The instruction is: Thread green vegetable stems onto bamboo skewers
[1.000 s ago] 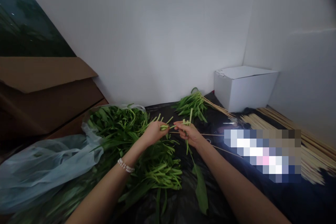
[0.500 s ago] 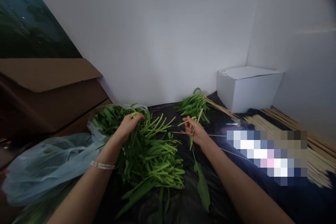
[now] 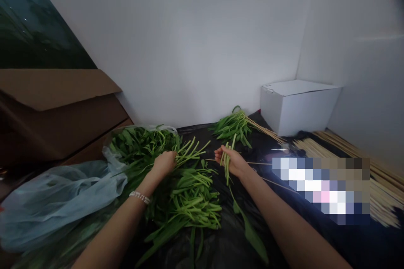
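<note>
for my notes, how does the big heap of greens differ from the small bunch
The heap of leafy green stems is far larger than the bunch of greens. The heap sprawls loosely; the bunch lies tighter, further back by the white box. The left hand rests on the heap, but no hand touches the bunch. Both are long-stemmed greens on black plastic sheeting.

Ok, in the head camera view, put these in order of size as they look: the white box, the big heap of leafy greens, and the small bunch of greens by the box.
1. The heap of leafy greens looks largest.
2. The white box is next, though it sits farther from the camera, so its true size is unsure.
3. The small bunch of greens looks smallest.
</note>
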### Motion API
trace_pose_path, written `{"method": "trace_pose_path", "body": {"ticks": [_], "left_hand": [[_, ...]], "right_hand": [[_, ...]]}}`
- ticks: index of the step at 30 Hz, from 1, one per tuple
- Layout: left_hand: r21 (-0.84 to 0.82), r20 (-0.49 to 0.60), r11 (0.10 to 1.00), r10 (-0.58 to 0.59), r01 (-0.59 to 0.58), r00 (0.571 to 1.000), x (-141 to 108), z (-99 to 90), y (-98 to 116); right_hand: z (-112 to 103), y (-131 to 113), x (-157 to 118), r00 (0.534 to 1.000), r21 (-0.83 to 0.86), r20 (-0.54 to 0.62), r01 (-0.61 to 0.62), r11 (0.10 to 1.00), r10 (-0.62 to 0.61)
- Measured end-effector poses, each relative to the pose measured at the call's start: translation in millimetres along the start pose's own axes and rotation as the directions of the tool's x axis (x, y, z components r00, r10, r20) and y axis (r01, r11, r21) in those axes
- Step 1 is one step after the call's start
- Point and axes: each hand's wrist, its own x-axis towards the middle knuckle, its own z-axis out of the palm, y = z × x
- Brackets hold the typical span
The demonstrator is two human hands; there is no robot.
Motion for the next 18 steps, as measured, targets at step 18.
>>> {"method": "trace_pose_path", "body": {"ticks": [18], "left_hand": [[-0.037,-0.212,0.999,0.017,-0.025,0.977,-11,-16.6,37]], "right_hand": [[10,24,-11,0.981,-0.225,0.191,0.012,0.974,0.032]]}}
